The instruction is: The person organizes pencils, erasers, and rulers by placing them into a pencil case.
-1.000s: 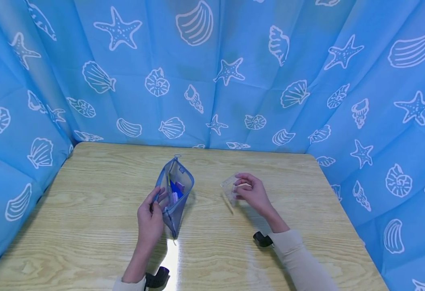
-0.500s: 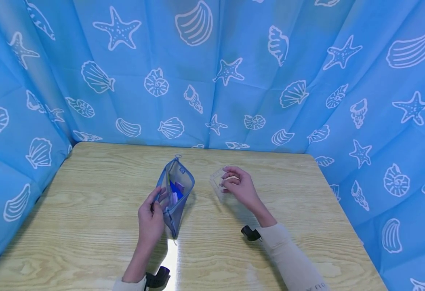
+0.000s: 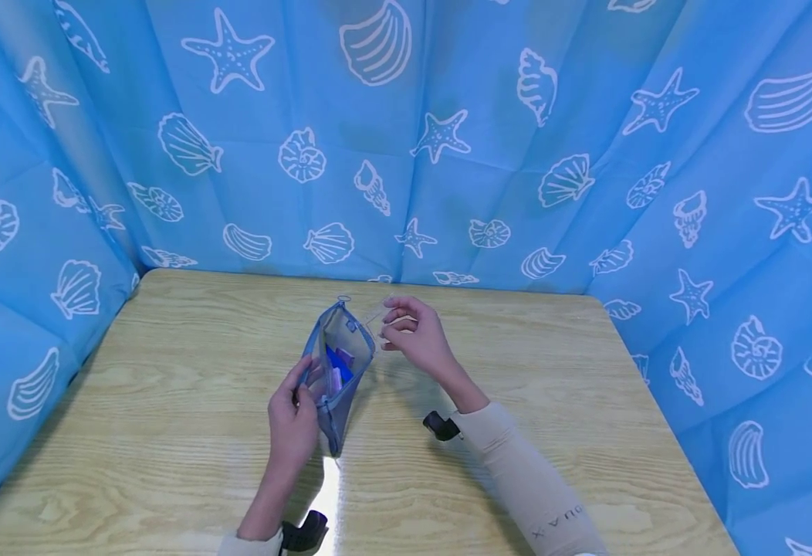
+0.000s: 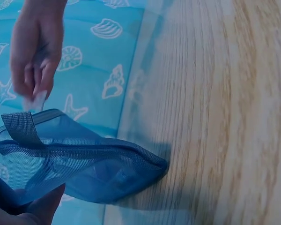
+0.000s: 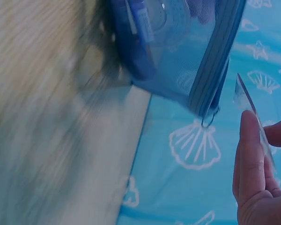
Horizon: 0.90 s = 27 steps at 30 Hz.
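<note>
My left hand (image 3: 291, 425) grips the near rim of a blue mesh zip pouch (image 3: 337, 421), its mouth spread wide. Inside lie a blue item (image 3: 343, 366) and a small pinkish item (image 3: 336, 380). Between the thumb and fingers of my right hand (image 3: 418, 340) is a thin clear plastic set square (image 5: 246, 97), held at the pouch's right rim. Seen from the right wrist, it stands nearly edge-on, its pointed corner beside the zipped edge. In the left wrist view, the right hand (image 4: 37, 56) is just beyond the pouch's rim.
The pouch stands on a wood-grain table (image 3: 531, 386). Through its mesh show a clear round-edged piece (image 5: 166, 21) and a labelled stick (image 5: 143, 23). A metal ring (image 3: 344, 298) hangs at its far end. A blue shell-print curtain (image 3: 448, 193) surrounds the table's far and side edges.
My right hand has carried the set square leftward and slightly away, from open table to the pouch's right rim. My left hand keeps its hold, and the pouch has barely shifted.
</note>
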Tool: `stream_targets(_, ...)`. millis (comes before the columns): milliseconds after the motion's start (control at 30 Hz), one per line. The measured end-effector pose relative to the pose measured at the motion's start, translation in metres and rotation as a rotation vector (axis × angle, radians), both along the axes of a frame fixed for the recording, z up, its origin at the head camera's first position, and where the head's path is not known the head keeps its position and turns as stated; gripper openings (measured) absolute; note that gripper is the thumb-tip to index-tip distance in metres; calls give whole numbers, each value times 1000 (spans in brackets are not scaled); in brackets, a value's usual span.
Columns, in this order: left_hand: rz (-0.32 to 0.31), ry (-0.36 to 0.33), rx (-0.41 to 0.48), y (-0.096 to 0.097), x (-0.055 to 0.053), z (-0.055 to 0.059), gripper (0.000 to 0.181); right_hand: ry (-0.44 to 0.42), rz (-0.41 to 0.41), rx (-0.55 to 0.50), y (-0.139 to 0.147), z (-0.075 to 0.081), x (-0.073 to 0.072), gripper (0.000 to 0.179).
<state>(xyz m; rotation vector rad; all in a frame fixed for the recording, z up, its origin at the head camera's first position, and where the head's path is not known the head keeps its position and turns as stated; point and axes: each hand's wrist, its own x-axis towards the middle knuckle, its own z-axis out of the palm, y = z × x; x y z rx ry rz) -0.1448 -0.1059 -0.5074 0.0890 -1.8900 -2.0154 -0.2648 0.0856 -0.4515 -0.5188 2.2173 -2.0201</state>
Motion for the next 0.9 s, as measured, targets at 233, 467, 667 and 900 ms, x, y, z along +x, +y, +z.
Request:
stream_targets(233, 36, 25, -13, 3, 0, -1, 48, 63, 10, 61, -27, 5, 2, 35)
stream_targets(467, 43, 39, -23, 6, -1, -2, 49, 21, -3, 85, -47, 6, 10, 38)
stream_targets(667, 44, 50, -39, 6, -1, -2, 49, 28, -5, 187, -56, 6, 17, 41)
stream_targets(900, 44, 45, -44, 1, 0, -1, 49, -49, 91, 208, -58, 6, 22, 40)
